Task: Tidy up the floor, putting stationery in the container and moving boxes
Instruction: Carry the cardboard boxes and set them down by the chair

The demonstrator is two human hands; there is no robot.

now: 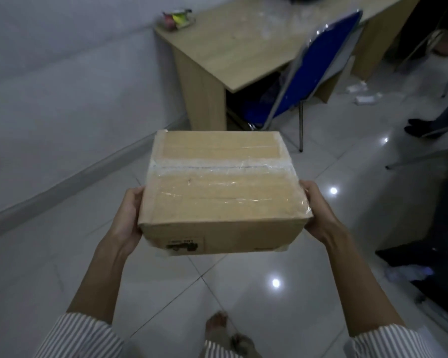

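Note:
A brown cardboard box [223, 192], sealed with clear tape across its top, is held in the air above the tiled floor. My left hand [128, 215] grips its left side, and my right hand [317, 210] grips its right side, fingers wrapped underneath out of sight. A small clear container [177, 18] holding colourful stationery stands on the far left corner of the wooden desk [243, 47].
A blue folding chair [316, 71] leans at the desk. White scraps [367, 98] lie on the floor at the right, near someone's dark shoes [419, 127]. A dark mat [429, 254] with crumpled paper sits at the right. The wall runs along the left. My bare foot [217, 324] is below.

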